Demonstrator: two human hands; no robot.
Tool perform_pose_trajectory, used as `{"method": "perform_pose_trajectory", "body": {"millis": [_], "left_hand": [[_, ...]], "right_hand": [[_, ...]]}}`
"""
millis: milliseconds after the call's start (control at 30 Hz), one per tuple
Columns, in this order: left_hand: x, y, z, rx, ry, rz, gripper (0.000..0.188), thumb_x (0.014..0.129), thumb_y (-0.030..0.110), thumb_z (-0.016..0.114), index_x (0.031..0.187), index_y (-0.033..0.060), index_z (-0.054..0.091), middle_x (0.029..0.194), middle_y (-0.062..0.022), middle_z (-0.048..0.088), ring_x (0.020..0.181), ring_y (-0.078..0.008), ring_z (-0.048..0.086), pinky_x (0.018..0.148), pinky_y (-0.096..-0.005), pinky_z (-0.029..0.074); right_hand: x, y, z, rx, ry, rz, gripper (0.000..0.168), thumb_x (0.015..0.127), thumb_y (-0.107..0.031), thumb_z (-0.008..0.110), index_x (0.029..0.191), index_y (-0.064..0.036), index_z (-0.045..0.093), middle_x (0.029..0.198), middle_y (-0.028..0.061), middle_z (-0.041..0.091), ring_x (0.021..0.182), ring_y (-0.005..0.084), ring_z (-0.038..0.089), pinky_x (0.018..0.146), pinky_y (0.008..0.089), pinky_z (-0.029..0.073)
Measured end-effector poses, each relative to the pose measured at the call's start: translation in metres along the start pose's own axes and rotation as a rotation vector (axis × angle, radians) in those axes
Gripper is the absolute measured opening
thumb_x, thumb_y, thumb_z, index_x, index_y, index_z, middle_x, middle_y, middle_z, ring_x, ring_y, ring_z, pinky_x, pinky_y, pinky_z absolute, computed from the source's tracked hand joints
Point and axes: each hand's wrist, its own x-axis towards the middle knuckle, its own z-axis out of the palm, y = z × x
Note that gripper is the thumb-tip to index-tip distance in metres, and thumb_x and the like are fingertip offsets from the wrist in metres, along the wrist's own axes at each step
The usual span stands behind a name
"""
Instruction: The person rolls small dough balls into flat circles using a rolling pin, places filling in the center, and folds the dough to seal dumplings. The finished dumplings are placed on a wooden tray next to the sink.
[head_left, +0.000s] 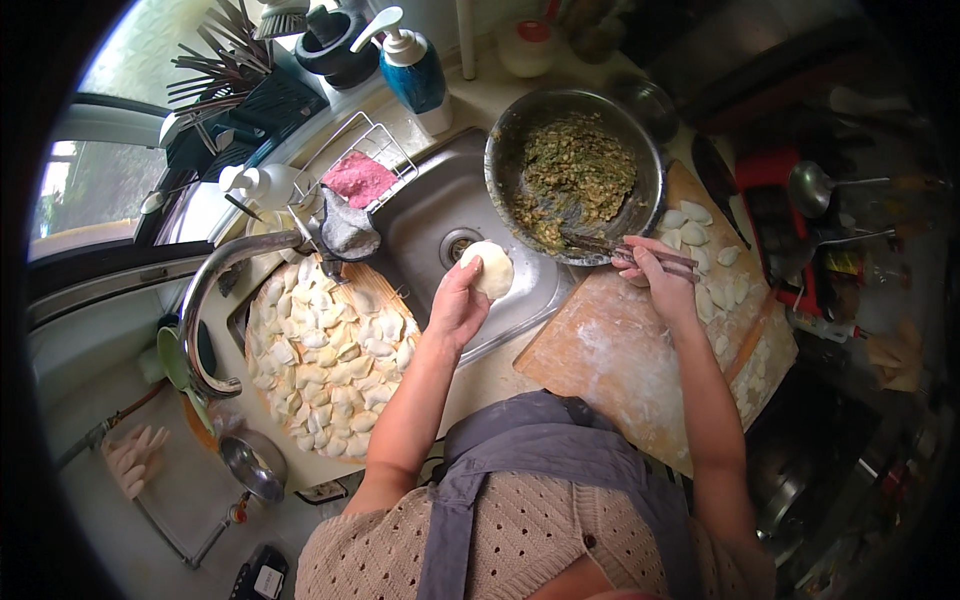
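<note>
My left hand (459, 306) holds a round, pale dough wrapper (495, 271) over the steel sink, with the thumb on its face. Between the fingers of my right hand (654, 274) are dark chopsticks (671, 260), their tips in the filling at the near edge of the metal bowl (495, 176). Chopped green and brown filling (581, 161) lies in that bowl. On the left, many folded dumplings (330, 375) cover a round board. A floured wooden board (592, 352) lies under my right forearm, with more dumplings (724, 292) along its far right side.
The sink basin (420, 202) lies between the round board and the bowl. A curved chrome faucet (196, 322) arches over the left side. Behind stand a wire rack with a pink cloth (360, 178), a blue pump bottle (412, 75) and a dark mortar (337, 49). Ladles (810, 187) are at right.
</note>
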Motion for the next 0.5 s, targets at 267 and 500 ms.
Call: {"method": "perform_pose_trajectory", "body": {"millis": [267,500], "left_hand": [[0.007,-0.016,0.033,-0.182,0.013,0.021,0.038,0.1,0.03,0.051,0.126,0.0024,0.053,0.127,-0.0116,0.06,0.116,-0.0279,0.058,0.105,-0.0429,0.043],[-0.013,0.001,0.08,-0.291,-0.191,0.056,0.069,0.1,0.053,0.039,0.135,-0.0066,0.042,0.138,-0.0199,0.051,0.127,-0.032,0.049,0.11,-0.0435,0.036]], "right_hand": [[-0.037,0.014,0.017,0.254,0.059,-0.099,0.031,0.1,-0.007,0.045,0.122,0.013,0.053,0.106,0.0218,0.066,0.092,0.0273,0.069,0.082,0.0348,0.057],[-0.068,-0.002,0.04,-0.523,-0.109,-0.895,0.029,0.082,0.002,0.061,0.11,0.004,0.066,0.104,0.02,0.069,0.091,0.0328,0.069,0.079,0.036,0.055]]}}
